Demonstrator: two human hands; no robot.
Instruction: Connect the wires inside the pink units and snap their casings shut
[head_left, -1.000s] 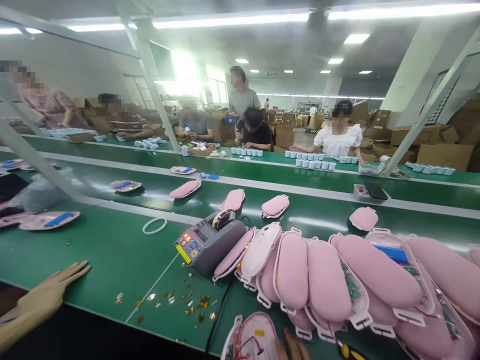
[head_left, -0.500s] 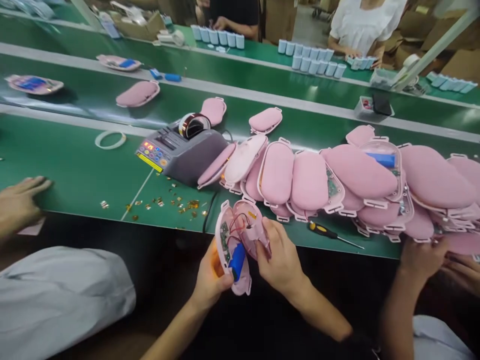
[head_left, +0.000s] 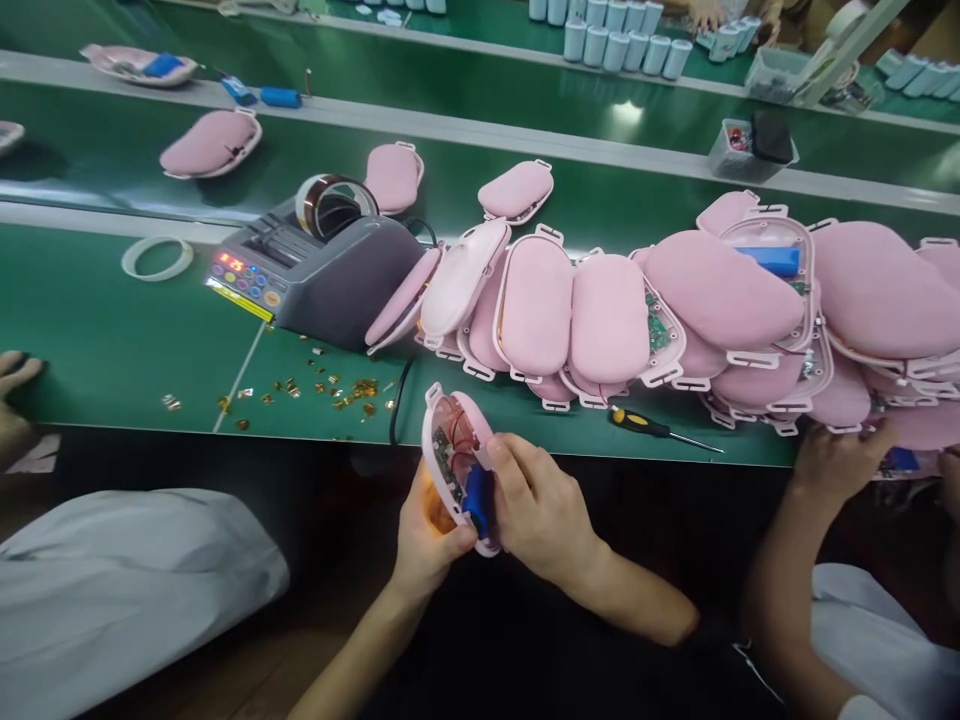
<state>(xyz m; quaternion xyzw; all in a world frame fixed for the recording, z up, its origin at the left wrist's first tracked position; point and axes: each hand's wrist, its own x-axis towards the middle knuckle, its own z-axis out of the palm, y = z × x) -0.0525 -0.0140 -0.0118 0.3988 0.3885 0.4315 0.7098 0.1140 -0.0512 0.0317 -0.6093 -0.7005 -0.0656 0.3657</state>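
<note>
Both my hands hold one open pink shell (head_left: 452,452) in front of the table's near edge. Inside it I see a green circuit board, red wires and a blue battery. My left hand (head_left: 429,540) grips its lower left side from below. My right hand (head_left: 536,508) closes over its right half, fingers bent round the rim. A long pile of pink shells (head_left: 622,310) lies on the green table just beyond. A yellow-handled screwdriver (head_left: 646,427) lies near my right hand.
A grey tape dispenser (head_left: 315,270) with an amber roll stands at the left, tape scraps (head_left: 322,385) before it, a white ring (head_left: 157,257) further left. Co-workers' hands rest at the left edge (head_left: 13,395) and right (head_left: 840,465). White cylinders (head_left: 622,40) line the far belt.
My view dropped from the room to the table edge. The two halves of the shell, spread apart half a second ago, have been brought closer together in my hands.
</note>
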